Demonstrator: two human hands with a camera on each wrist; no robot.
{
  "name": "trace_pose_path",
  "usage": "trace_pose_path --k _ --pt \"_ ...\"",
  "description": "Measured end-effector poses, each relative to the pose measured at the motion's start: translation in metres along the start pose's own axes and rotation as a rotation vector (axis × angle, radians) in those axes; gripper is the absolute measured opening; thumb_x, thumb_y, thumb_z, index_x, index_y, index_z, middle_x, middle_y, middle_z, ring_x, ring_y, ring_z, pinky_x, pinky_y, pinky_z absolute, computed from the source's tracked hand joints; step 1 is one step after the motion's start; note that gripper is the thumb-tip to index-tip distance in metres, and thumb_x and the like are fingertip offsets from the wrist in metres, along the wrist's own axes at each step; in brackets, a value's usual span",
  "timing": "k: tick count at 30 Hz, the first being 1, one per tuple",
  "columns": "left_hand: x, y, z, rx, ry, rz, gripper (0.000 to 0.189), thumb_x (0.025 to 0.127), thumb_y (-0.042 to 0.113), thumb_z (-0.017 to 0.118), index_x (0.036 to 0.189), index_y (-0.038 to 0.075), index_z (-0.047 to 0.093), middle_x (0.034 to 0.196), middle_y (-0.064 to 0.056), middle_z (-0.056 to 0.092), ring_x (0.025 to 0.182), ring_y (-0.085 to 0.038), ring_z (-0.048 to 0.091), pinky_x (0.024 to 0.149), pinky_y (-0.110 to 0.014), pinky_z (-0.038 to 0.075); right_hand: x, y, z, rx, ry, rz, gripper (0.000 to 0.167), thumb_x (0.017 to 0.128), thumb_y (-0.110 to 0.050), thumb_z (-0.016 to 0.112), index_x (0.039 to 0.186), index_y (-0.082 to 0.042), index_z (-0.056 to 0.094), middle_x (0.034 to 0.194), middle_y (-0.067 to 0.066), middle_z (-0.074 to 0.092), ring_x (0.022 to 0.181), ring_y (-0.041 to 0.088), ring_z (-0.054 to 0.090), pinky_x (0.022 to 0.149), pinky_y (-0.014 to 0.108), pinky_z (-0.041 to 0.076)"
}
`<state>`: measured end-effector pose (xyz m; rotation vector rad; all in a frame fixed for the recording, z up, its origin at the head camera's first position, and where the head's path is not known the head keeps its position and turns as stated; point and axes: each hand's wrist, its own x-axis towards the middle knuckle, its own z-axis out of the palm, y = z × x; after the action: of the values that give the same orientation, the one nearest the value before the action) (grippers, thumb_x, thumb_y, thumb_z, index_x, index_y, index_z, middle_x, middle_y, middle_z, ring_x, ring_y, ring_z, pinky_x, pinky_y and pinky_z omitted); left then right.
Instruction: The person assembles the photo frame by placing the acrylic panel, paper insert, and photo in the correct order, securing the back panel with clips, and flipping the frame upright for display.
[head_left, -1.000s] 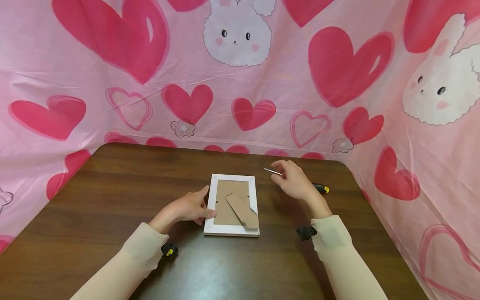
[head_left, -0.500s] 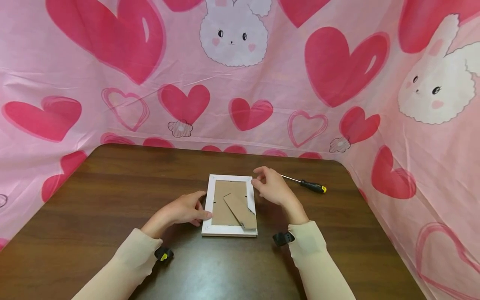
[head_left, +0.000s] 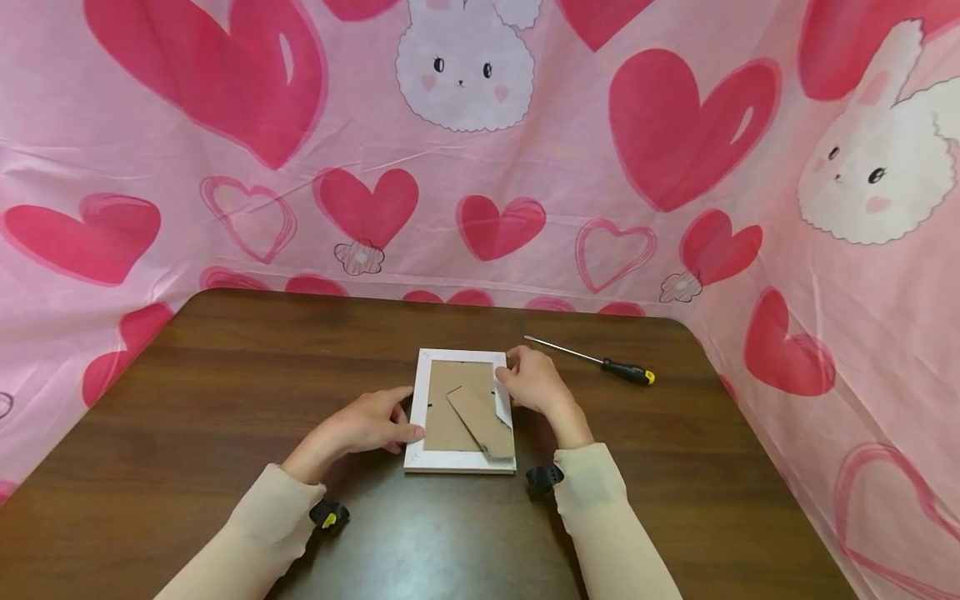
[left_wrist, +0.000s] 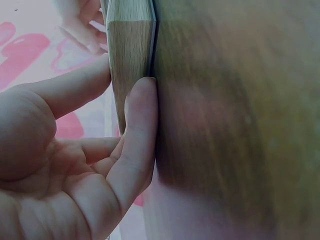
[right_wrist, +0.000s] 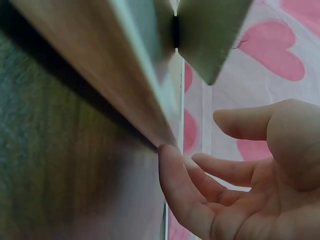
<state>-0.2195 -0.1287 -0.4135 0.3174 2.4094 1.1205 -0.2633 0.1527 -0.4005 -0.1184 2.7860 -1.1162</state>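
A white picture frame (head_left: 461,462) lies face down on the table, its brown backing board (head_left: 461,375) up and a cardboard easel stand (head_left: 480,421) slanting across it. My left hand (head_left: 367,422) holds the frame's left edge. In the left wrist view, the thumb (left_wrist: 82,85) is against the upper edge and a fingertip (left_wrist: 142,92) against the wood-grained side. At the upper right edge is my right hand (head_left: 538,383). In the right wrist view its fingertips (right_wrist: 170,157) touch the frame's side, while the thumb (right_wrist: 240,122) stays apart from it.
A screwdriver (head_left: 628,372) with a black and yellow handle lies behind and right of the frame, its shaft pointing left. The brown wooden table (head_left: 225,358) is bordered by a pink cloth (head_left: 442,167) with hearts and rabbits.
My right hand has let go of the screwdriver, leaving it on the table, and moved left to the frame's right edge. The left hand has kept its place on the frame.
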Motion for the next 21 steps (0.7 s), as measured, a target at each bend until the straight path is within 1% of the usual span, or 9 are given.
trace_pose_path --k 3,8,10,14,18,21 --pt "0.0009 0.0005 0.0016 -0.024 -0.007 0.020 0.085 0.094 0.019 0.083 0.160 -0.006 0.036 0.088 -0.010 0.062 0.071 -0.020 0.069 0.070 -0.032 0.060 -0.0013 0.0031 0.0019 0.003 -0.018 0.023 0.045 0.104 -0.019 0.064 0.141 0.006 0.056 0.102 0.015 0.066 0.067 0.023 0.073 0.065 0.033 0.063" --pt "0.0004 0.0013 0.0040 -0.038 0.005 0.049 0.080 0.091 0.016 0.086 0.156 -0.003 0.043 0.085 -0.009 0.062 0.070 -0.020 0.067 0.068 -0.034 0.060 -0.0023 0.0052 0.0050 0.022 -0.051 0.019 0.046 0.104 -0.016 0.065 0.143 0.006 0.055 0.102 0.016 0.066 0.076 0.020 0.069 0.065 0.034 0.064" --pt "0.0001 0.0016 0.0044 -0.027 0.009 0.057 0.075 0.090 0.016 0.087 0.152 -0.001 0.047 0.084 -0.008 0.061 0.068 -0.020 0.065 0.066 -0.034 0.057 -0.0027 0.0051 0.0057 0.024 -0.059 0.012 0.048 0.102 -0.012 0.066 0.144 0.006 0.053 0.099 0.015 0.065 0.077 0.020 0.068 0.064 0.034 0.064" --pt "0.0005 0.0018 0.0052 -0.024 0.013 0.094 0.060 0.088 0.013 0.089 0.137 0.000 0.056 0.083 -0.008 0.062 0.065 -0.020 0.063 0.064 -0.033 0.053 -0.0035 0.0057 0.0069 0.001 -0.071 0.002 0.053 0.099 -0.006 0.067 0.148 0.006 0.050 0.093 0.013 0.063 0.072 0.019 0.066 0.064 0.033 0.063" --pt "0.0009 0.0010 0.0045 -0.025 0.015 0.131 0.053 0.086 0.011 0.090 0.129 0.000 0.060 0.087 -0.009 0.062 0.066 -0.020 0.063 0.063 -0.034 0.055 -0.0030 0.0061 0.0081 -0.014 -0.076 -0.005 0.055 0.099 -0.006 0.069 0.149 0.007 0.048 0.092 0.013 0.063 0.069 0.018 0.066 0.064 0.032 0.063" --pt "0.0008 -0.0004 0.0031 -0.014 0.012 0.141 0.058 0.086 0.012 0.090 0.134 -0.001 0.060 0.096 -0.012 0.062 0.071 -0.021 0.062 0.065 -0.034 0.056 -0.0021 0.0056 0.0080 -0.011 -0.078 -0.008 0.056 0.100 -0.006 0.069 0.149 0.007 0.048 0.093 0.014 0.064 0.069 0.018 0.066 0.064 0.033 0.063"
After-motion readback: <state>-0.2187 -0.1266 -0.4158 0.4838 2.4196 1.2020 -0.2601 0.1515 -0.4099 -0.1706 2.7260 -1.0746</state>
